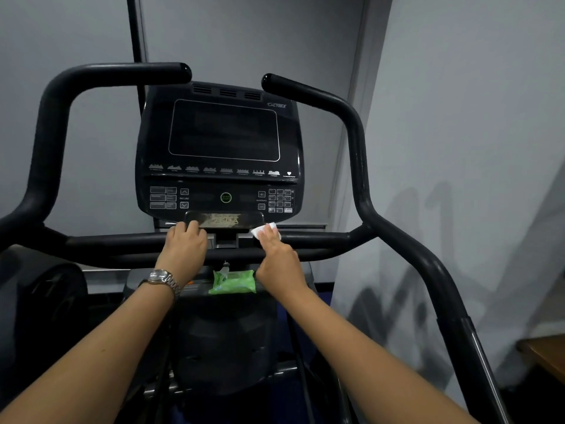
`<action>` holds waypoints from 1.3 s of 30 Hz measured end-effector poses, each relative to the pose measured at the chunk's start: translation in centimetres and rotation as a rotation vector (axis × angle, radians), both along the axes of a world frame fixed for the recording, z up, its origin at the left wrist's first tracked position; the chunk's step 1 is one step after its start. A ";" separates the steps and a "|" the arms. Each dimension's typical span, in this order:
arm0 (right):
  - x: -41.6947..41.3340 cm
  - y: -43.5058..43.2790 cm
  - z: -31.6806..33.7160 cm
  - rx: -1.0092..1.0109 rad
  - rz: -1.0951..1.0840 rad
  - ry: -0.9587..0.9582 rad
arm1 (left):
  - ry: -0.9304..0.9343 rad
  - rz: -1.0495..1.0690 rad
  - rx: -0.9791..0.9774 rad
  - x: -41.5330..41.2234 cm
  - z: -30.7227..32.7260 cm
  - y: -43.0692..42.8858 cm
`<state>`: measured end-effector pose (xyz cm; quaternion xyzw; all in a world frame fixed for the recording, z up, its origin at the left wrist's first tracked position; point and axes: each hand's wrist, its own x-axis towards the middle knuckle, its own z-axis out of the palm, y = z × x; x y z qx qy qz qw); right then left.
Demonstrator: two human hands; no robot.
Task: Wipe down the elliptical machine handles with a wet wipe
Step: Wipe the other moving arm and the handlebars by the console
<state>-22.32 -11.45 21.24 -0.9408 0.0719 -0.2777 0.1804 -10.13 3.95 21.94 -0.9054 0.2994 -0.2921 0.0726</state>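
Observation:
I stand at a black elliptical machine with a dark console (223,148). Its left handle (49,133) and right handle (360,166) curve up on either side. A black crossbar (315,237) runs below the console. My left hand (183,249), with a metal watch on the wrist, grips the crossbar just left of centre. My right hand (279,261) presses a white wet wipe (264,231) against the crossbar's inner end, right of centre. A green wipe pack (233,282) lies on the ledge below, between my wrists.
Grey walls stand close behind and on the right. A wooden table corner (544,356) shows at the lower right. A dark pole (136,41) rises behind the console. Another machine's dark housing (39,301) sits at the lower left.

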 end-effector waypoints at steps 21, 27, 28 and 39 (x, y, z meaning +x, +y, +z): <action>0.4 -3.7 1.6 -0.405 -0.030 -0.172 | -0.044 0.014 -0.052 0.3 -0.5 -0.2; -1.8 -7.6 0.6 -0.473 -0.159 -0.134 | -0.060 -0.008 -0.069 0.5 -0.7 -0.1; -2.3 -8.3 0.6 -0.483 -0.184 -0.121 | -0.063 -0.008 -0.070 0.5 -0.9 -0.1; -4.7 -12.5 0.6 -0.553 -0.420 -0.062 | 0.024 0.016 -0.097 0.1 -0.5 -0.7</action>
